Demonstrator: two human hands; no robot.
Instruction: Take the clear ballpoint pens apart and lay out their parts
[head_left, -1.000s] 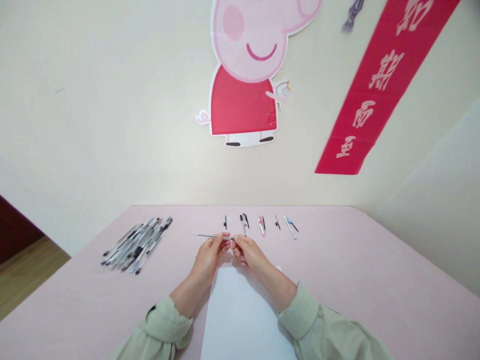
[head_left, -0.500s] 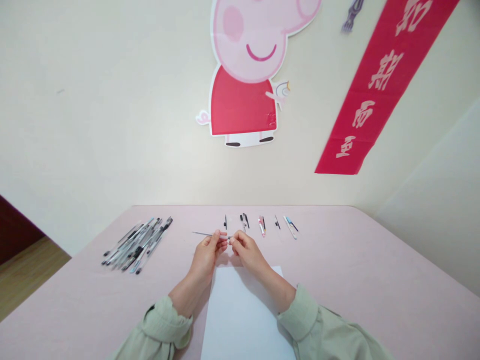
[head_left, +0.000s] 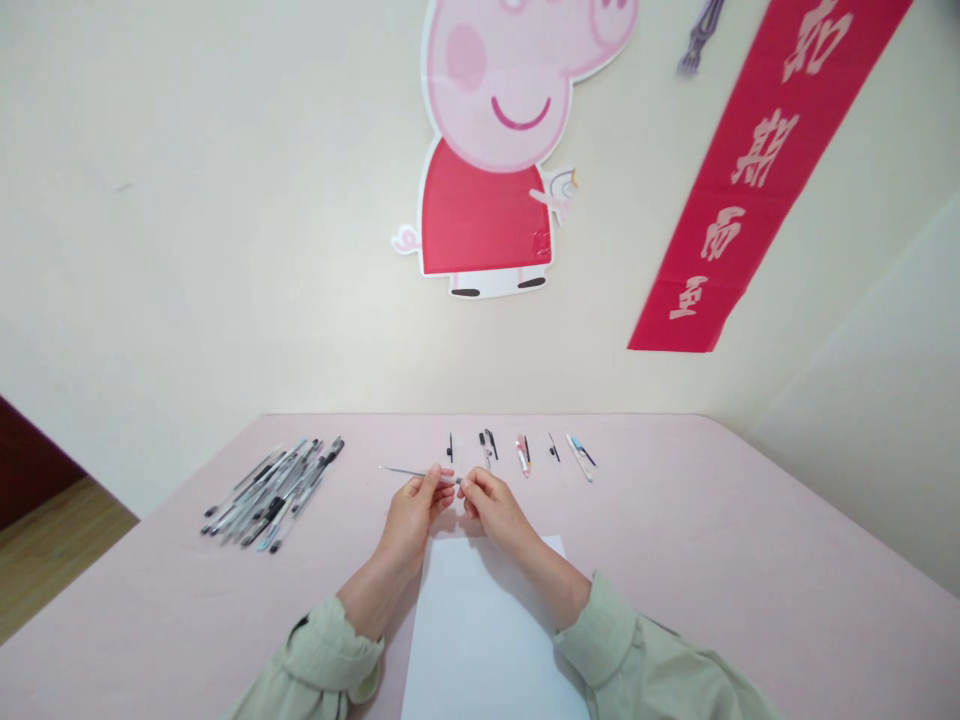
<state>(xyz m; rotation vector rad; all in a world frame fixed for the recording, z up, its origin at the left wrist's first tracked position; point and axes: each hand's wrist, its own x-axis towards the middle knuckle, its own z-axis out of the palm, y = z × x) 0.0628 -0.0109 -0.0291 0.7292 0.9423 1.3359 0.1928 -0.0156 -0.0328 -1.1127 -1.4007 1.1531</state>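
A thin pen refill (head_left: 403, 470) with a narrow tip points left out of my left hand (head_left: 415, 508). The thumb and fingers of that hand are closed around it above the table. My right hand (head_left: 491, 503) pinches at the right end of the same piece, where a small dark bit shows between the fingertips. What exactly the right fingers grip is partly hidden. The two hands almost touch. Below them lies a white sheet of paper (head_left: 487, 630), its upper edge just under the wrists.
A heap of pens (head_left: 277, 495) lies at the left on the pink table (head_left: 712, 560). Along the back sit separate pen parts: a black refill (head_left: 451, 445), black pieces (head_left: 487, 443), a pink pen part (head_left: 522, 457), a dark refill (head_left: 553, 447) and a white barrel (head_left: 580, 459). A wall stands behind.
The whole view has tilted slightly, so the wall and table sit a little lower. Both hands keep their hold on the refill, with hardly any movement.
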